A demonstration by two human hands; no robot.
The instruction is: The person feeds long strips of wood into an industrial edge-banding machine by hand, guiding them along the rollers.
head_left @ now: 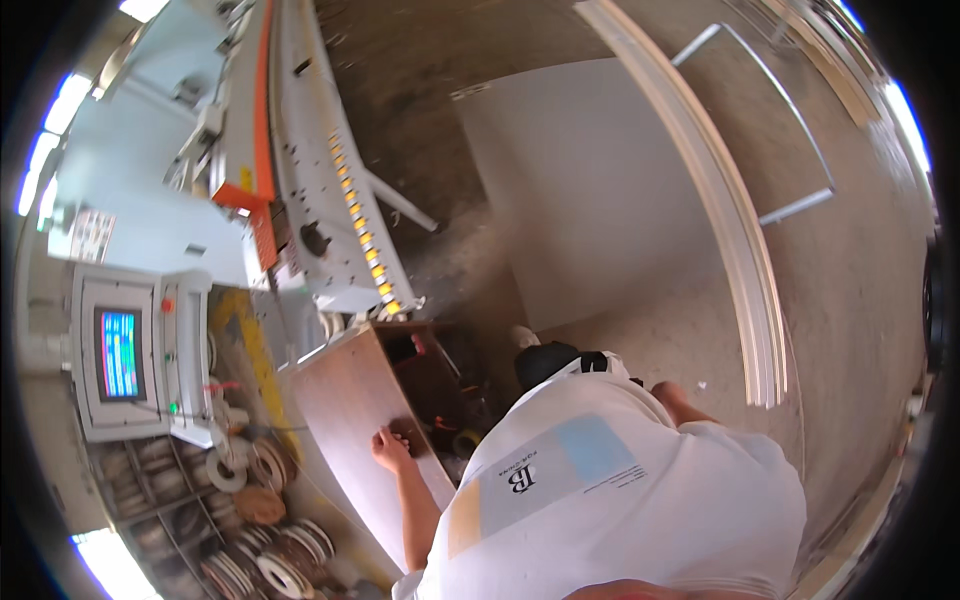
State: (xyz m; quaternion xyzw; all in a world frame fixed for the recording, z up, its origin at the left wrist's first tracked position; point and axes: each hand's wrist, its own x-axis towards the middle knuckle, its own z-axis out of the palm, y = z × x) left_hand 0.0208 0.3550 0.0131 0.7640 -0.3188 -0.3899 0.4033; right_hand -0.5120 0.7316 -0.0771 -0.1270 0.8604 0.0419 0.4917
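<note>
My left hand [392, 450] rests at the edge of a wooden cabinet [345, 395] with a reddish-brown top, its fingers curled inward. Right beside the fingers is a small dark patch, too unclear to name. Whatever the fingers may hold is hidden. On my right side a bare forearm [677, 403] shows below the white sleeve; the hand at its end is out of sight behind my shirt. Inside the cabinet's open side lie dark items and a roll of tape [466, 442].
A long machine [330, 170] with a row of yellow rollers stands ahead on the left. Near it are a control panel with a lit screen [121, 352] and a rack of edging rolls [285, 575]. A large grey board [600, 180] and long strips [720, 200] lie on the right.
</note>
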